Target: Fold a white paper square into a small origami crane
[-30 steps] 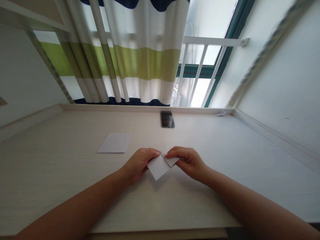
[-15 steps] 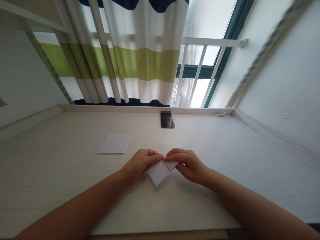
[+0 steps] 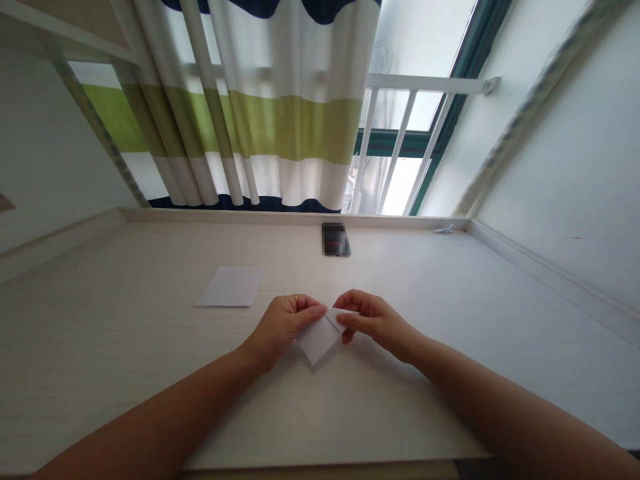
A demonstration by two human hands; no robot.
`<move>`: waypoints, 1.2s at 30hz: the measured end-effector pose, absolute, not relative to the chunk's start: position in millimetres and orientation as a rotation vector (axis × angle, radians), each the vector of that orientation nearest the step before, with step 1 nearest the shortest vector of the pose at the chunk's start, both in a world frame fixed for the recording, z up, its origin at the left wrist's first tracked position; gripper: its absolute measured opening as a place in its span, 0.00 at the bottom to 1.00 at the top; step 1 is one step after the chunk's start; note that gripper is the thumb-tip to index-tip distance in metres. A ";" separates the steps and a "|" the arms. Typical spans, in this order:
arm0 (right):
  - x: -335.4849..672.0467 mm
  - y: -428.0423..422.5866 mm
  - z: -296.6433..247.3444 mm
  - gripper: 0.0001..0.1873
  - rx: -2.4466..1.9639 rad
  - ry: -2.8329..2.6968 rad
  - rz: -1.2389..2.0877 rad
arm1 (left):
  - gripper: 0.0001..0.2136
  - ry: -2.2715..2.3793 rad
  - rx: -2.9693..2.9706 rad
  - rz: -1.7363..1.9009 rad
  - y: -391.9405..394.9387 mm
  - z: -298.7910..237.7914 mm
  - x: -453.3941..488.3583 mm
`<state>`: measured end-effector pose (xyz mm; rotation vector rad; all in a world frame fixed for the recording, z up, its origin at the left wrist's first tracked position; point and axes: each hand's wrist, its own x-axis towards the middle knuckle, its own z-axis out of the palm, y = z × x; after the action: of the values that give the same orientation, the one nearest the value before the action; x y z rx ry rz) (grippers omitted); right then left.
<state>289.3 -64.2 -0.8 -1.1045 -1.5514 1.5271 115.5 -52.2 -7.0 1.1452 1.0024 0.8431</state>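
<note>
A small white sheet of paper (image 3: 316,344) is held between my two hands above the pale table, one corner pointing toward me. My left hand (image 3: 286,325) pinches its upper left edge, thumb on top; a ring shows on one finger. On the other side, my right hand (image 3: 373,320) grips a folded flap at the paper's right, with the thumb on the flap and fingers behind. A crease line runs slantwise beside that flap. Parts of the paper's edges are hidden under the fingers.
A stack or sheet of white paper (image 3: 230,287) lies to the left on the table (image 3: 125,320). Near the back rim sits a blurred dark object (image 3: 335,240). A small white scrap (image 3: 444,229) lies in the far right corner. Beyond are a curtain (image 3: 295,127) and a white railing (image 3: 425,84).
My right thumb has moved down onto the folded flap, and its fingers have shifted behind the paper. The left hand keeps its pinch. The paper has risen slightly in view.
</note>
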 end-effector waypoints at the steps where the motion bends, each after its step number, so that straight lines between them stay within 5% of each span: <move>1: 289.0 -64.0 -0.7 0.10 -1.134 -1.552 1.556 | 0.13 1.008 1.152 0.843 -52.3 -7.3 115.7; 9: 288.8 -65.6 3.8 0.16 -1.161 -1.527 1.582 | 0.13 1.003 1.178 0.866 -51.6 -9.4 116.3; 36: 285.5 -66.0 2.4 0.09 -1.366 -1.644 1.350 | 0.12 0.986 1.151 0.813 -55.1 -8.4 116.6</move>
<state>285.5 -66.0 2.4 -1.3662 -1.6437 1.3500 116.6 -55.1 -8.4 1.1514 0.9861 0.8131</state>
